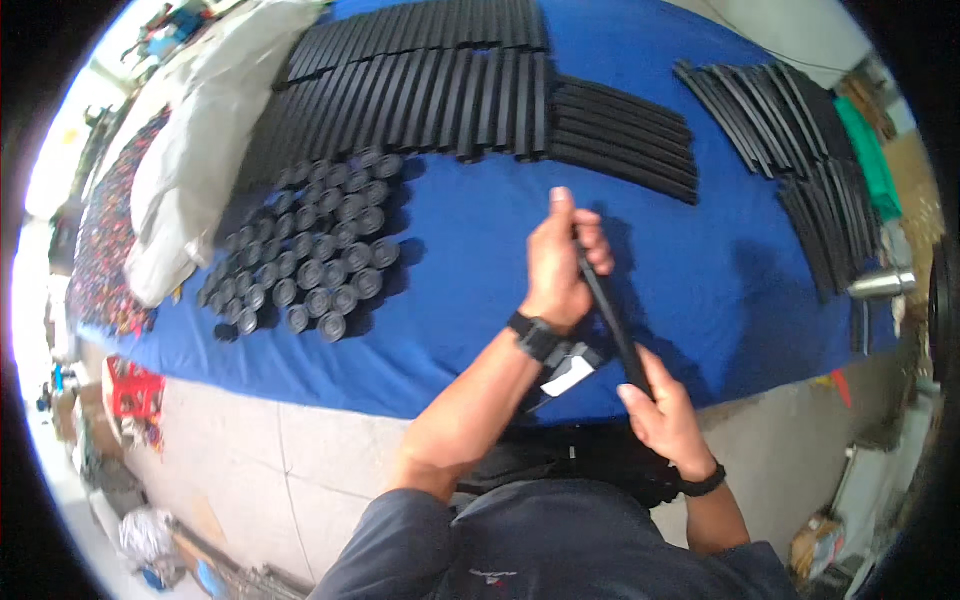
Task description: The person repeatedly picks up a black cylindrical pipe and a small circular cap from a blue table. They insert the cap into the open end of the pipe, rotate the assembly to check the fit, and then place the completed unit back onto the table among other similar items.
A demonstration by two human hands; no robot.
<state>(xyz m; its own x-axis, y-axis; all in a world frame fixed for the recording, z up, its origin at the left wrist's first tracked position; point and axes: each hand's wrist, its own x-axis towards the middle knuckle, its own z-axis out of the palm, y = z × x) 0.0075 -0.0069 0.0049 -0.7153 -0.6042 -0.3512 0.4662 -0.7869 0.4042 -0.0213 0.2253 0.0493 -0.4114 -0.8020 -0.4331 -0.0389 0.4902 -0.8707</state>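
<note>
Far to the left of your grip, the speckled multicoloured cloth (pixel 105 240) lies beside the pale sheet (pixel 205 150). Nearer on your left, the round black pieces (pixel 310 273) sit in a loose cluster on the blue cloth (pixel 460 230). Beyond your grip and to its left, the long black strips (pixel 420 105) lie side by side in two rows.

Your left hand (pixel 562 262), with the dark watch (pixel 537 338) on its wrist, is closed around the upper part of the black bar (pixel 613 318), thumb pointing away from you. The white-faced item (pixel 570 374) lies just below that hand. The bar slants down between your hands, and your right hand (pixel 663 410) has its lower end clamped between thumb and fingers.

Straight beyond your grip, the crosswise strips (pixel 622 137) lie stacked together. Well to the right are the loose strips (pixel 755 115), the green bundle (pixel 866 155) and the silvery cylinder (pixel 882 283).
</note>
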